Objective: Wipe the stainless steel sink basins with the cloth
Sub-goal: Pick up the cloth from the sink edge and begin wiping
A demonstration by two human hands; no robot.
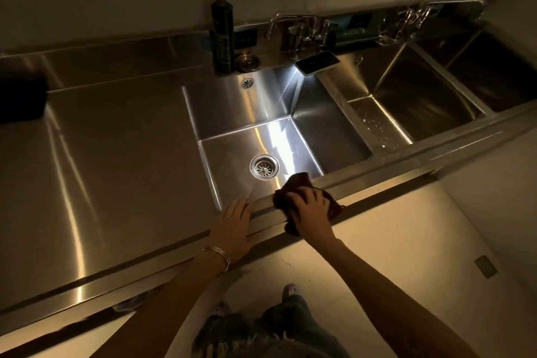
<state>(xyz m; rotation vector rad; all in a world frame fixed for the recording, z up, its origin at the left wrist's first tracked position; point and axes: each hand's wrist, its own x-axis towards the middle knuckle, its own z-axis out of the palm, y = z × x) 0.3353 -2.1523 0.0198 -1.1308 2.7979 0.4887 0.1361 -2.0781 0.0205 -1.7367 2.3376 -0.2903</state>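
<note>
A stainless steel sink unit runs across the view with three basins. The left basin [319, 125] has a round drain [264, 167] in its floor. My right hand [311, 209] holds a dark brown cloth [297, 182] and presses it on the front rim of this basin, with part of the cloth hanging into the basin. My left hand [234, 224] lies flat on the front rim just left of the cloth, fingers straight. The middle basin [412, 96] shows white specks on its floor, and the right basin [494, 73] is dark.
A flat steel drainboard [116, 154] spreads left of the basins, with a dark object [20, 99] at its far left. A tall dark pump bottle [223, 35], a drain plug [247, 62], a lit phone [317, 62] and two taps [293, 29] stand along the back ledge.
</note>
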